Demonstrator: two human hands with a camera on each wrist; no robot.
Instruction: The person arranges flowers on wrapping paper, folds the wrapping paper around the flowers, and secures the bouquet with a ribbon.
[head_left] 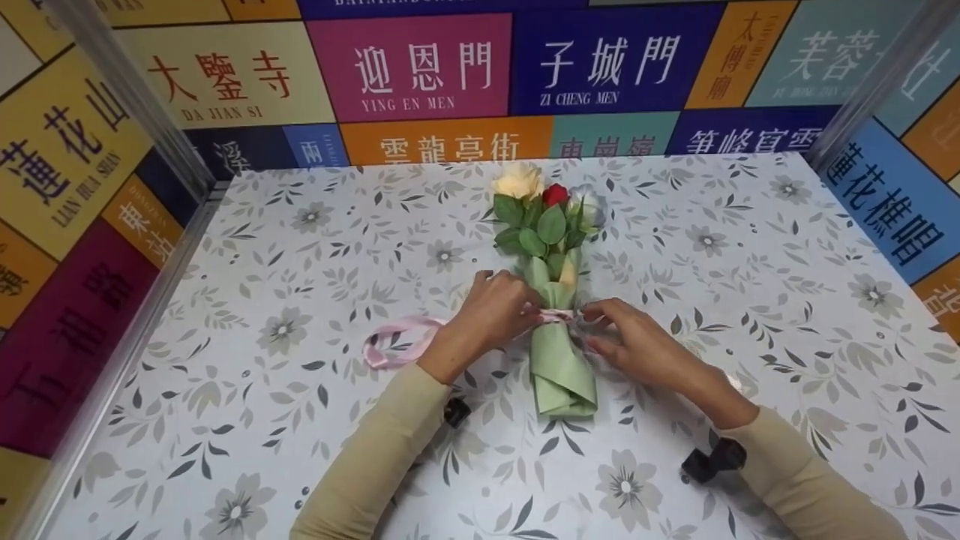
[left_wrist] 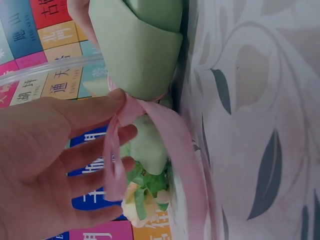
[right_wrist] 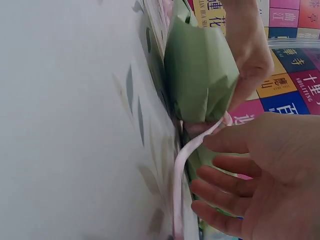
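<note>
A bouquet (head_left: 562,367) wrapped in light green paper lies on the patterned tabletop, its blooms pointing away from me. Yellow, red and pale blue roses (head_left: 555,196) with green leaves stand out of the wrap. Around its waist runs a pink ribbon (head_left: 556,315). My left hand (head_left: 495,307) pinches this ribbon at the wrap's left side; in the left wrist view a short loop (left_wrist: 115,170) hangs by its fingers. To the right, my right hand (head_left: 637,341) has its fingers loosely bent and spread, the thumb right at the ribbon (right_wrist: 192,145) in the right wrist view.
A long loop of the ribbon (head_left: 390,345) lies on the table left of my left wrist. The floral tablecloth (head_left: 285,420) covers the whole surface. Colourful panels with Chinese lettering (head_left: 420,67) stand along the back and both sides. Black wrist mounts (head_left: 712,459) sit at the sleeves.
</note>
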